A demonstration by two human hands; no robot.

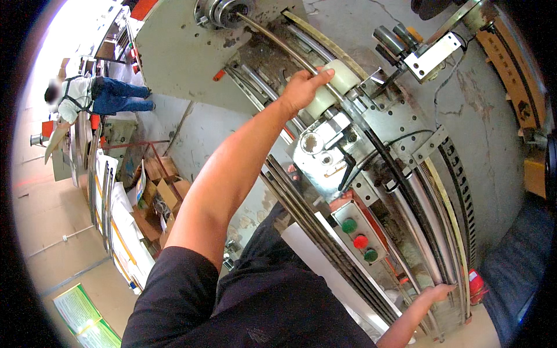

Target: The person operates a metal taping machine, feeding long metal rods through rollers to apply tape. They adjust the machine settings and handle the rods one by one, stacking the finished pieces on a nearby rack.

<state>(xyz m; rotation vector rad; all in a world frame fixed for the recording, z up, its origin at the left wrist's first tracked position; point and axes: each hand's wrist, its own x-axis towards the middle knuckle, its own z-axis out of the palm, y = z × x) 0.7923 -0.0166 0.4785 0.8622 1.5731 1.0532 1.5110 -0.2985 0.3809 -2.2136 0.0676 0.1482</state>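
Observation:
A long metal rod point(272, 36) slants from the round chuck point(229, 11) at the top down into the machine's carriage point(400, 116). My left hand point(306, 88) is closed around this rod beside a cream-white roller point(342, 77), its thumb lying over the top. Farther down on the right, my right hand point(434, 294) is closed at the far end of the long bars, around what looks like the rod's dark lower length point(386, 153). Its fingers are partly hidden, and the bars crowd together there. A control box point(360, 232) with green and red buttons sits between my hands.
Several thin rods point(331, 238) lie along the machine's near side. A bracket with cylinders point(429, 55) stands beyond the carriage. Cardboard boxes point(159, 191) are on the left, where another person point(96, 95) leans over a bench. A red object point(477, 287) is near my right hand.

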